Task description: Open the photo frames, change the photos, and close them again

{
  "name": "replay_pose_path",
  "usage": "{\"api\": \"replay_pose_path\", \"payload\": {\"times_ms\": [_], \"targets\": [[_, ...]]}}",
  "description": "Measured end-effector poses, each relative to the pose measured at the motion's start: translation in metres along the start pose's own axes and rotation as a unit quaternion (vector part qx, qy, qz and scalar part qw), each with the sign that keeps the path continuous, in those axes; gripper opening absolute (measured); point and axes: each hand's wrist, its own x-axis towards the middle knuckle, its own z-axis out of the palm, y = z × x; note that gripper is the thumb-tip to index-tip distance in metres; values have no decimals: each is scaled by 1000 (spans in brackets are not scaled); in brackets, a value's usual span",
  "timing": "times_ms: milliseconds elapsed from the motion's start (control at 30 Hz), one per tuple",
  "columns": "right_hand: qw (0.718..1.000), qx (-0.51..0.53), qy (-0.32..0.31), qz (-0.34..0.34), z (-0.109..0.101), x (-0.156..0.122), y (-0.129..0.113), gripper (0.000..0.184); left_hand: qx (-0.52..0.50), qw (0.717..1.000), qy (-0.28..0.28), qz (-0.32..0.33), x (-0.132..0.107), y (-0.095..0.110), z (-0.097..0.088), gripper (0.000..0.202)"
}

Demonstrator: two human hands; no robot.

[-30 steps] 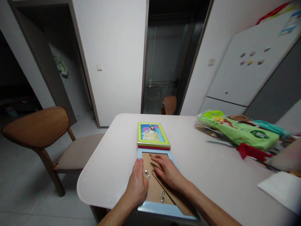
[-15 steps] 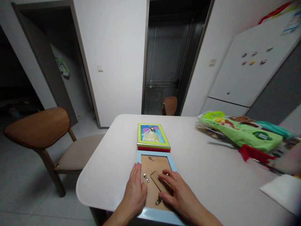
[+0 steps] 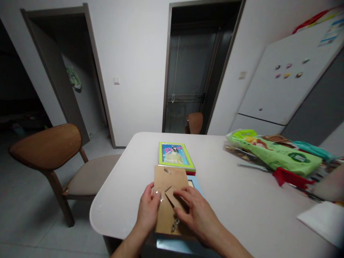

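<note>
A brown backing board with metal clips and a fold-out stand is lifted off a light blue picture frame that lies at the table's near edge. My left hand grips the board's left edge. My right hand rests on the board's stand with the fingers curled on it. Just beyond lies a green frame with a picture in it, stacked on a red frame.
The white table holds green snack bags, a red object and white paper at the right. A wooden chair stands at the left, another chair beyond the table, a white fridge at the right.
The backing board has come out of the blue frame and now sits raised above it, shifted toward the green frame. Both hands moved with it.
</note>
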Motion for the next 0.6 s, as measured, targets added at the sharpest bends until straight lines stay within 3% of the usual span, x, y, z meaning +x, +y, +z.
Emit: {"api": "replay_pose_path", "payload": {"times_ms": [133,200,333,500,600], "targets": [[999,20,43,17,-2,0,19,36,-64,996,27,-47,1,9,-41,43],[994,-33,63,81,-2,-2,44,40,-29,996,59,-67,1,8,-67,41],[978,-117,16,174,2,-7,82,50,123,987,74,-76,3,4,-105,35],[975,-81,10,208,-1,-3,88,52,241,962,120,-34,12,3,-122,39],[952,113,-2,283,-13,-3,82,56,299,939,169,25,13,4,-109,48]]}}
